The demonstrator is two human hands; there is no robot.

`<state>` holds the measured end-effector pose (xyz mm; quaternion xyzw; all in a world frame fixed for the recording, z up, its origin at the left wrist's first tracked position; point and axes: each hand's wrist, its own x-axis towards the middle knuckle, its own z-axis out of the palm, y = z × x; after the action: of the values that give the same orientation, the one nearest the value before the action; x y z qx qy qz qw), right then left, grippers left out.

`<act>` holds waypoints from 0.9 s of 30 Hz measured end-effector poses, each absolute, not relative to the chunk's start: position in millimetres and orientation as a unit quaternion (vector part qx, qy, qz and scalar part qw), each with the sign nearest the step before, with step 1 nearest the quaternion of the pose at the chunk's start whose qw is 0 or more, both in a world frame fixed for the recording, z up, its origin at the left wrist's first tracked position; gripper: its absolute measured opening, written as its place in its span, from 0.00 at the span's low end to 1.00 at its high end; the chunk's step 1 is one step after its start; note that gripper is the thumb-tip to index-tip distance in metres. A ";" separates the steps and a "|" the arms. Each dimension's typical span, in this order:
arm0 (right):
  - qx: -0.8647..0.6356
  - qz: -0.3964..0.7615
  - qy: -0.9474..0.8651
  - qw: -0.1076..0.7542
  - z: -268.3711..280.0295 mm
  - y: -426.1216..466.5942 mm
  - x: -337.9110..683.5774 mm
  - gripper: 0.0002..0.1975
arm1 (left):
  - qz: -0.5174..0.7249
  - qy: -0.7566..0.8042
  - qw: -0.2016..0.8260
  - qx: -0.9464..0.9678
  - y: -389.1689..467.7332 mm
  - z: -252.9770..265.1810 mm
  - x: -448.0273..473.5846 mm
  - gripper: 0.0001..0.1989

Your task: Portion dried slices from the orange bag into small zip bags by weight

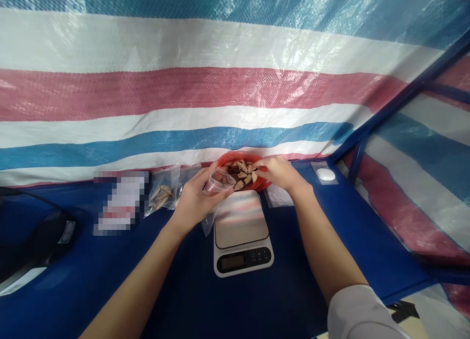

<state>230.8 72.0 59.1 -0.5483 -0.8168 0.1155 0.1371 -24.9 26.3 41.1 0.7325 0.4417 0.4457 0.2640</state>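
My left hand is closed around a clear plastic bag, its mouth held open beside a red plastic bag. Dried brown slices, pale on some faces, fill the open red bag. At that bag's right side, my right hand reaches in with fingers pinched on one of the slices; its fingertips are partly hidden. Just in front of both hands lies a white kitchen scale with a bare metal plate and a dark display.
Left of the hands lie a clear bag of dried pieces and a blurred-out packet. A black item sits far left. On the right are a flat clear bag and a white rounded object. A striped tarp hangs behind the blue table.
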 end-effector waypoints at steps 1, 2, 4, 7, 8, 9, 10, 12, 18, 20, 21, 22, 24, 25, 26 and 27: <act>-0.555 0.104 -0.814 0.133 58.4 72.3 229.7 0.12 | 0.445 0.438 0.266 0.735 26.2 40.5 -24.5 0.35; -0.561 0.094 -0.812 0.129 57.8 72.4 228.3 0.13 | 0.445 0.436 0.268 0.735 26.1 39.8 -24.3 0.35; -0.576 0.075 -0.805 0.121 56.3 72.5 225.0 0.14 | 0.447 0.432 0.268 0.736 26.3 38.5 -24.0 0.36; -0.599 0.048 -0.792 0.105 51.8 72.9 219.3 0.15 | 0.451 0.428 0.268 0.736 27.0 37.8 -24.2 0.35; -0.604 0.044 -0.790 0.096 50.0 73.0 217.5 0.15 | 0.451 0.429 0.268 0.736 27.1 38.0 -24.2 0.35; -0.607 0.043 -0.789 0.085 48.1 73.2 215.8 0.15 | 0.450 0.431 0.269 0.734 27.2 38.3 -24.3 0.35; -0.609 0.044 -0.788 0.075 46.4 73.3 214.4 0.14 | 0.449 0.433 0.271 0.733 27.3 38.7 -24.4 0.35; -0.612 0.045 -0.787 0.066 44.2 73.4 212.3 0.13 | 0.449 0.432 0.274 0.733 27.2 39.1 -24.6 0.36; -0.610 0.059 -0.784 0.098 47.1 74.4 213.5 0.15 | 0.449 0.431 0.276 0.732 26.9 37.6 -25.7 0.36; -0.601 0.074 -0.788 0.114 48.1 75.4 215.6 0.13 | 0.450 0.428 0.280 0.732 26.9 37.6 -25.9 0.35; -0.597 0.082 -0.789 0.124 48.0 75.9 216.7 0.11 | 0.451 0.426 0.281 0.733 27.0 37.7 -26.0 0.35; -0.592 0.089 -0.789 0.134 47.4 76.5 217.7 0.10 | 0.450 0.424 0.281 0.734 27.1 37.9 -26.1 0.35; -0.588 0.099 -0.788 0.156 45.3 77.5 219.1 0.10 | 0.449 0.421 0.281 0.736 27.5 38.2 -26.4 0.34; -0.587 0.102 -0.785 0.169 44.0 78.0 219.5 0.10 | 0.450 0.420 0.282 0.736 27.7 38.3 -26.5 0.34; -0.586 0.104 -0.783 0.180 42.7 78.4 219.7 0.11 | 0.450 0.420 0.283 0.736 27.9 38.3 -26.6 0.34; -0.584 0.106 -0.782 0.189 41.5 78.8 219.6 0.11 | 0.450 0.421 0.284 0.735 28.0 38.3 -26.7 0.34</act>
<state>219.6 78.8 41.5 -0.5840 -0.7824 0.1058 0.1886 -26.7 28.0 38.3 0.7351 0.4205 0.4496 0.2839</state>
